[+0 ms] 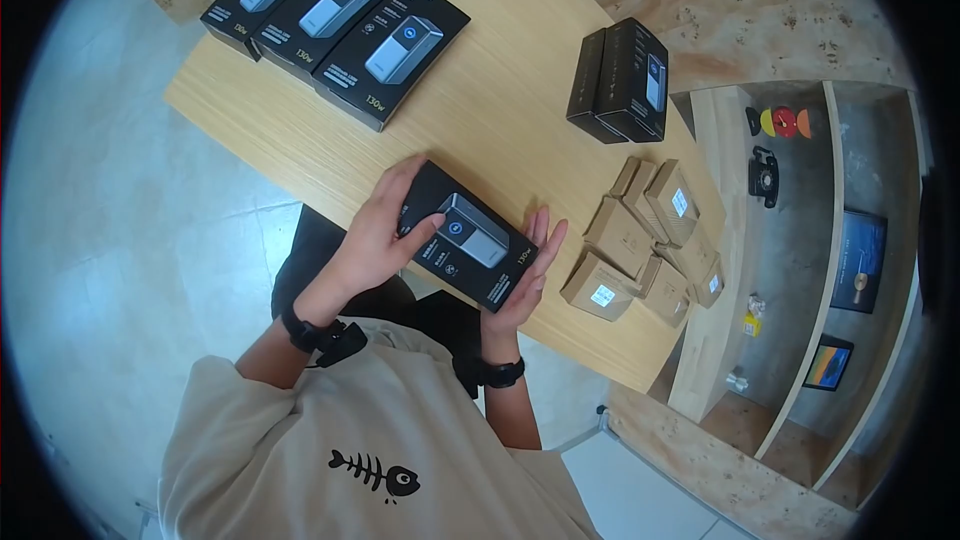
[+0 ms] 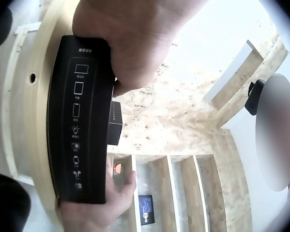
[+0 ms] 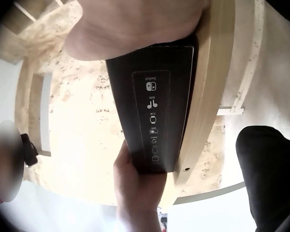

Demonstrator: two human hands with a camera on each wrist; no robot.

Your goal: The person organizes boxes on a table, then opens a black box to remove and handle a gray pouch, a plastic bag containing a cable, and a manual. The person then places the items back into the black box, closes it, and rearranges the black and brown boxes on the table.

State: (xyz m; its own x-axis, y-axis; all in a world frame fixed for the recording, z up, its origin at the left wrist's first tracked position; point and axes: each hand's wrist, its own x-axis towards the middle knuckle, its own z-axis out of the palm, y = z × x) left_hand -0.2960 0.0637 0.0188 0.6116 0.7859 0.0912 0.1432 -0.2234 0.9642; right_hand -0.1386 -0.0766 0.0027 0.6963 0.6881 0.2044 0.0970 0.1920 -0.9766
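Observation:
A black power bank box [image 1: 465,240], printed with a silver device and "130W", is held by both hands in front of the body at the table's near edge. My left hand [image 1: 378,235] grips its left end, thumb lying on the printed face. At the opposite end, my right hand [image 1: 525,275] holds the box, fingers along its right edge. In the left wrist view the box's narrow side [image 2: 79,121] shows a row of white device icons. The right wrist view shows a similar icon side [image 3: 154,111].
Several matching black boxes [image 1: 390,55] stand together at the table's far left. Two more [image 1: 630,80] are at the far right, with small brown cartons [image 1: 625,235] piled nearer. Beyond the wooden table [image 1: 510,50], a shelf unit [image 1: 720,240] holds a black telephone [image 1: 764,177] and pictures.

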